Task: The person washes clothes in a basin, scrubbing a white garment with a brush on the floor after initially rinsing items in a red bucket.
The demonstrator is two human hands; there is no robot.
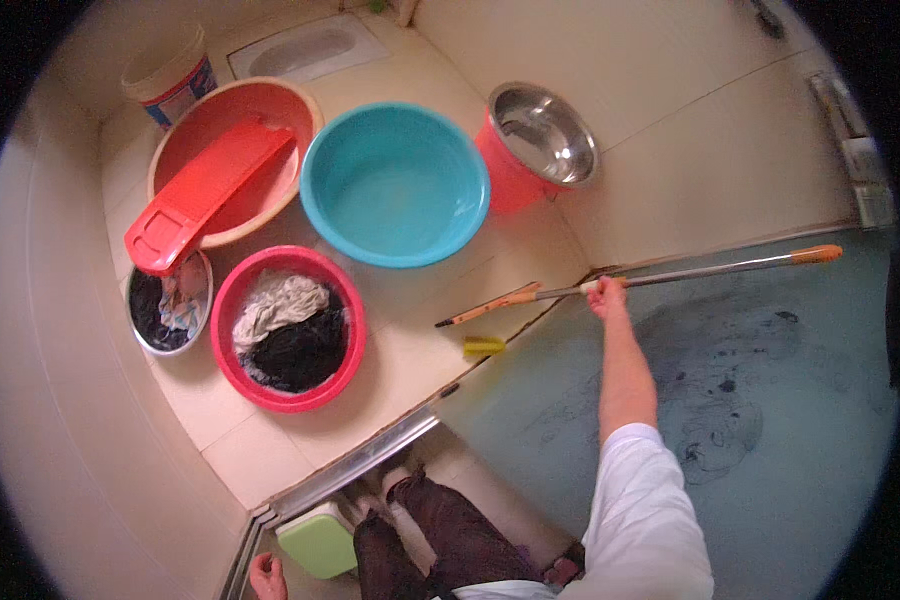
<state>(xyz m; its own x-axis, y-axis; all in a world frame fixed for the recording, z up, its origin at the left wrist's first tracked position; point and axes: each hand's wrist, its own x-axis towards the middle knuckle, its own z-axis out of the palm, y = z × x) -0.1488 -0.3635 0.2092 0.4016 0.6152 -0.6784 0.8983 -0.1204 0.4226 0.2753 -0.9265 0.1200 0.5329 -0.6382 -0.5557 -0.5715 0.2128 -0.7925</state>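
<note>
My right hand is closed around the metal pole of a long-handled tool, probably a mop or squeegee. Its orange grip points right, and its orange head reaches left over the tiled floor. Just below that head lies a yellow piece, perhaps a sponge; whether it is joined to the tool is unclear. At the bottom left, my left hand hangs beside the door frame with its fingers curled. The frame's lower edge cuts it off, and nothing plainly shows in it.
A turquoise basin stands beside a pink basin with a red washboard across it. Wet clothes fill a magenta basin. A steel-lined red bucket, metal door track, green-topped stool and frosted glass panel surround me.
</note>
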